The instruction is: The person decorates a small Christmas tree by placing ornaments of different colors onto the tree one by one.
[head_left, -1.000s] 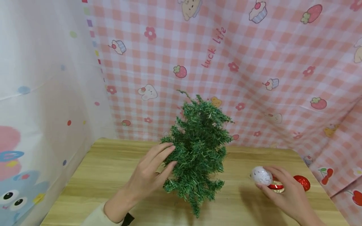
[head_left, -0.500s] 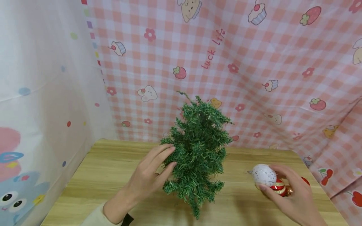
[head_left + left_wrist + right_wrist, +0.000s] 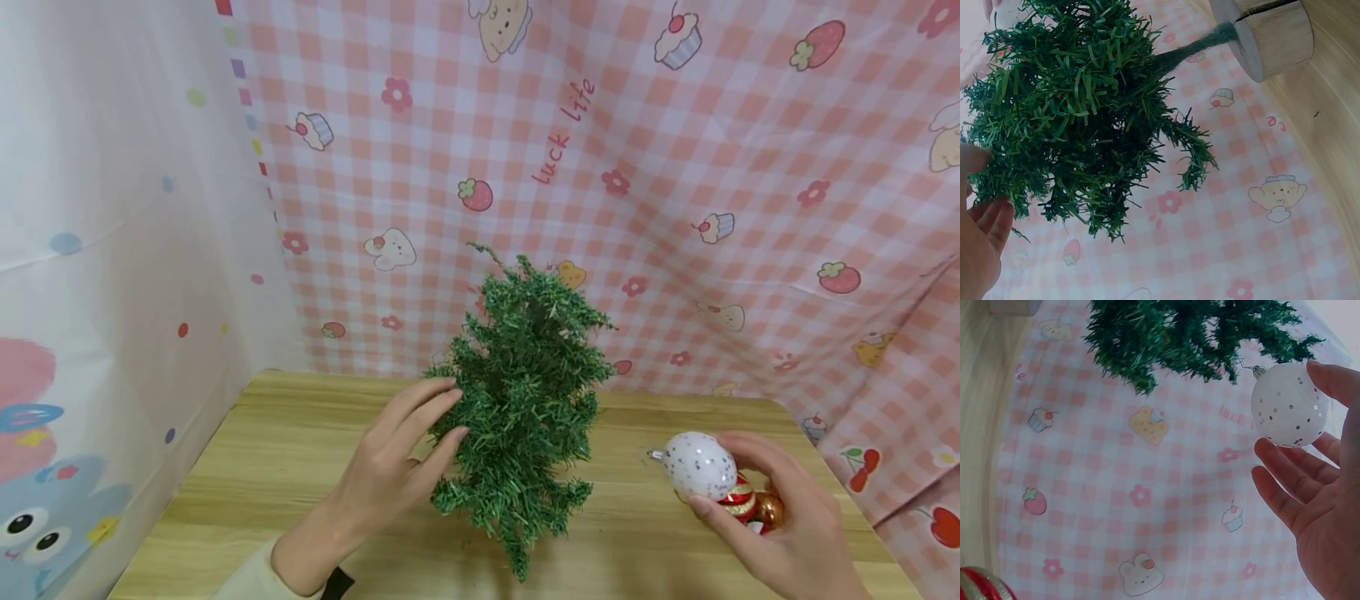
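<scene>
A small artificial Christmas tree point(image 3: 525, 400) with green tinsel branches stands at the middle of the table; the left wrist view shows its round wooden base point(image 3: 1282, 40). My left hand point(image 3: 401, 454) touches the foliage on the tree's left side, with relaxed fingers and thumb apart. To the right of the tree, my right hand point(image 3: 787, 508) holds a white Christmas bauble point(image 3: 701, 465) with silver dots between thumb and fingers. The bauble's silver cap and thin hanging loop point left toward the tree. In the right wrist view the same bauble point(image 3: 1288, 406) overlaps the branch tips.
Behind and below the right hand lie a red-and-gold striped bauble point(image 3: 741, 500) and a copper-coloured bauble point(image 3: 769, 508), partly hidden. A pink checked cloth point(image 3: 420, 167) hangs behind the wooden table point(image 3: 300, 433), and a white printed curtain point(image 3: 150, 250) hangs at left.
My right hand has raised the white bauble slightly and turned it, so its cap shows more clearly and more of the baubles behind appears. The left hand stays at the tree.
</scene>
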The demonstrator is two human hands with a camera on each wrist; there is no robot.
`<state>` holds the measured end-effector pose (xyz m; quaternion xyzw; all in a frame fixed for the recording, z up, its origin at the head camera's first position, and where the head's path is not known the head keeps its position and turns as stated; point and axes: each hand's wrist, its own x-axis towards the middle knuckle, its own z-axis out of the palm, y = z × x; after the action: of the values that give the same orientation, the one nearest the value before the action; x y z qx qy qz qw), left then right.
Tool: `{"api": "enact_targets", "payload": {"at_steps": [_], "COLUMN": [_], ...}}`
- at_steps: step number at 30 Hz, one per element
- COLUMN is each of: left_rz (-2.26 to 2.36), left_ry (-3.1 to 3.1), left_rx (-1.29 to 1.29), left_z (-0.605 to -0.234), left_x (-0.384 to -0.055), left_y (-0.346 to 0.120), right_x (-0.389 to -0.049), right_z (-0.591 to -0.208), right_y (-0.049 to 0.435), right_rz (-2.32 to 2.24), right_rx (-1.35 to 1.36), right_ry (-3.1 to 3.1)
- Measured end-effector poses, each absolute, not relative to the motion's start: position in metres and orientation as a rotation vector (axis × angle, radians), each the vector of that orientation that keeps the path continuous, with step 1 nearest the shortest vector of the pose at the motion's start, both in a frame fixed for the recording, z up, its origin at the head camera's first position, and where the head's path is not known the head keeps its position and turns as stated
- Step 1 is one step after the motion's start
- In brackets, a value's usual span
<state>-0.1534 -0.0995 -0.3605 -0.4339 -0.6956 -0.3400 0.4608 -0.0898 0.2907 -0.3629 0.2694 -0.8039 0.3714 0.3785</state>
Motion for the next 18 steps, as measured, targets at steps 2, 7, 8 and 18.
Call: {"api": "enact_targets", "payload": {"at_steps": [2, 7, 8, 18], "left_rz": [-0.821, -0.779, -0.772, -0.764], "left_ry": [-1.691, -1.599, -1.581, -1.479], "left_rx": [-1.053, -0.989, -0.978, -1.033], "left_z": [-0.359, -0.355, -0.354, -0.338], "left_x": [-0.153, -0.152, -0.151, -0.131], "left_y": [-0.099, -0.096, -0.095, -0.067], "right_x": [-0.088, -0.085, -0.084, -0.070], "right_z": [-0.360, -0.353, -0.352, -0.344], "right_y": [0.287, 0.281, 0.280, 0.265], "right_rz": [0.945, 0.959, 0.962, 1.117], "right_rx": [0.702, 0.715, 0.717, 0.742], "right_ry": [-2.041, -2.031, -2.030, -2.012]}}
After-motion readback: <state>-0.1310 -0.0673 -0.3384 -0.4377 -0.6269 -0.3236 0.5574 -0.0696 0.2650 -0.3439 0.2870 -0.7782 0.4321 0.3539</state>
